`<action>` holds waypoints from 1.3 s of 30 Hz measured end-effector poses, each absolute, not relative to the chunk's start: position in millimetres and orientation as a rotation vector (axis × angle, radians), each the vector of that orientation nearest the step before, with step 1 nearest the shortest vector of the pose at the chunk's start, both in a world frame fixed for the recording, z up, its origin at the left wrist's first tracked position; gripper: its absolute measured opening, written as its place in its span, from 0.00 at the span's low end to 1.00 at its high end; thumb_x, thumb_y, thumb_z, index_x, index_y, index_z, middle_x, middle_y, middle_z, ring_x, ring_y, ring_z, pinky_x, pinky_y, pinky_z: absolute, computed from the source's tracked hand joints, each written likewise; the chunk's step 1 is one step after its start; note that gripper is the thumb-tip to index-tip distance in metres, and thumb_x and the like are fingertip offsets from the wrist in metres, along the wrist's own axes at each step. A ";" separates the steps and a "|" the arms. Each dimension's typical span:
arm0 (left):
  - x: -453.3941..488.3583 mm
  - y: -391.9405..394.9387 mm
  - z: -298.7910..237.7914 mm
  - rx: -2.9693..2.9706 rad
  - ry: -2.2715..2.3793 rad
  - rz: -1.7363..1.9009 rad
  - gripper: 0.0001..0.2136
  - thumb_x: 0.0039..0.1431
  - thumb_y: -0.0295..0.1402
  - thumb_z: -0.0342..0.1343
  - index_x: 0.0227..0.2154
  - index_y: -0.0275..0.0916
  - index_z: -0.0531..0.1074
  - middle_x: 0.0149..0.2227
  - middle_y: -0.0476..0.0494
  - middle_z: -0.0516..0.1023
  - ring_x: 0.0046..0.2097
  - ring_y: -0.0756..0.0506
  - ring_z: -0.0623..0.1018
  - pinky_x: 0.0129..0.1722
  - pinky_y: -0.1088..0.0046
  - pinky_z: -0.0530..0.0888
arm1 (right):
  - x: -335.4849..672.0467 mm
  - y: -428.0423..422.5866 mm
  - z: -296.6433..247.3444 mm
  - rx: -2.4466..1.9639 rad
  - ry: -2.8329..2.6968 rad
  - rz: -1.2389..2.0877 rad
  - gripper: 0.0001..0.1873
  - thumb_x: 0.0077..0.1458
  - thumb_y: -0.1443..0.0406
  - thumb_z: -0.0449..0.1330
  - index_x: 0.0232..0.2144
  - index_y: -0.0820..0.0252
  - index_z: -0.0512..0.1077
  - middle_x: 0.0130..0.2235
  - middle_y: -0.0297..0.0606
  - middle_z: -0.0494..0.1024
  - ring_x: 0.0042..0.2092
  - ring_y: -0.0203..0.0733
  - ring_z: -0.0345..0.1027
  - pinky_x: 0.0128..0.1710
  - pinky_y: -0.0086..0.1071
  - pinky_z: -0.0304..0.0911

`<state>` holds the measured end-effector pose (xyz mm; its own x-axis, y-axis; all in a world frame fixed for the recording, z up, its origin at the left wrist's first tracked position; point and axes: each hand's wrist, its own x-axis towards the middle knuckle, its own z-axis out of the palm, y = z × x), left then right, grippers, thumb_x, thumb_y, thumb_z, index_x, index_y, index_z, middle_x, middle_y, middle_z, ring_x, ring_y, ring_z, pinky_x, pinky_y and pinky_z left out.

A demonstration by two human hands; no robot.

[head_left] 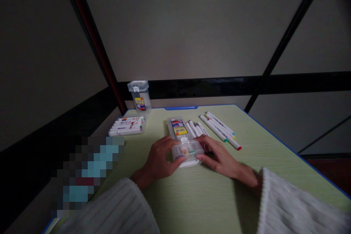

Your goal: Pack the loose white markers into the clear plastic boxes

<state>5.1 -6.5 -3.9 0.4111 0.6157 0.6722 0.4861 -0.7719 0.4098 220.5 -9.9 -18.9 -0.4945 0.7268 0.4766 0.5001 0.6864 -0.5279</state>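
A clear plastic marker case (188,145) with a yellow, red and blue label lies lengthwise on the table in front of me. My left hand (160,158) grips the left side of its near end, the lid, between thumb and fingers. On the opposite side, my right hand (219,156) holds the same lid with thumb and fingers. A white latch shows at the lid's edge, and coloured tips show through the plastic. Several white markers (194,128) lie just right of the case, partly hidden behind my right hand.
More loose white markers (216,128) with coloured ends lie farther right. At the back left stands an upright clear case (141,95), with a flat box of markers (128,125) nearer. A pixelated patch covers the table's left edge. The pale green table (197,201) has blue edging.
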 end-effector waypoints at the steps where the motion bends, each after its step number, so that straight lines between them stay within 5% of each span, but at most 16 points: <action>1: 5.5 -6.5 -3.8 2.505 0.973 1.297 0.10 0.45 0.33 0.58 0.31 0.35 0.69 0.27 0.46 0.71 0.28 0.49 0.69 0.26 0.75 0.67 | 220.8 -9.9 -18.5 -0.931 -2.197 0.450 0.18 0.56 0.55 0.51 0.42 0.63 0.61 0.36 0.43 0.71 0.33 0.42 0.65 0.29 0.34 0.62; 19: 3.9 -4.9 -8.9 2.513 0.910 1.286 0.13 0.45 0.32 0.58 0.35 0.33 0.71 0.28 0.45 0.69 0.30 0.48 0.70 0.27 0.74 0.70 | 219.5 -8.8 -9.4 -0.829 -2.236 0.629 0.20 0.56 0.56 0.51 0.48 0.60 0.62 0.35 0.40 0.66 0.33 0.40 0.61 0.30 0.33 0.59; 39: 0.1 -2.8 -18.5 2.664 0.831 1.399 0.13 0.49 0.34 0.57 0.39 0.35 0.73 0.26 0.48 0.66 0.28 0.50 0.68 0.26 0.75 0.69 | 224.8 -10.9 -16.9 -0.811 -2.441 0.376 0.21 0.61 0.56 0.41 0.52 0.60 0.56 0.39 0.43 0.62 0.37 0.42 0.62 0.37 0.39 0.64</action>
